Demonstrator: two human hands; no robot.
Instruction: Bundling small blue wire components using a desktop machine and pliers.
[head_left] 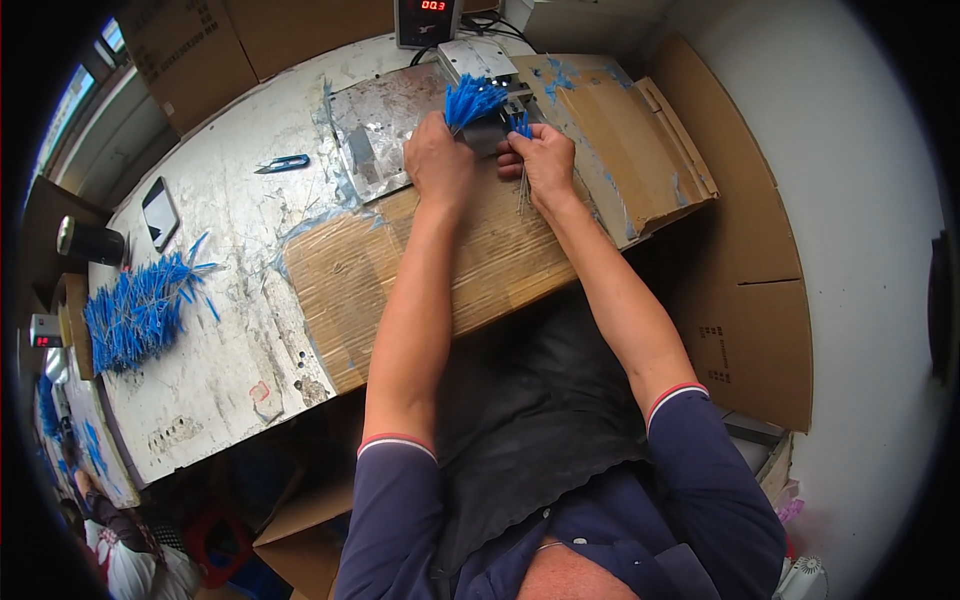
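Observation:
My left hand [438, 162] is closed around a thick bundle of thin pieces with blue ends [473, 100], the blue tufts fanning out above the fist. Beside it, my right hand [545, 163] pinches a smaller bunch of blue-ended wires [521, 126]; their thin grey legs hang below the fingers. Both hands are in front of a small metal machine [478, 62] at the far side of the bench. What lies inside the left fist is hidden.
On the white bench [235, 240] are a large blue-ended wire pile [140, 312], a phone [160, 213], thread snips [283, 164] and a dark cylinder [90, 242]. A red-digit display box [427, 22] stands at the back. Flattened cardboard [345, 275] covers the near edge. Another person [125, 540] is at lower left.

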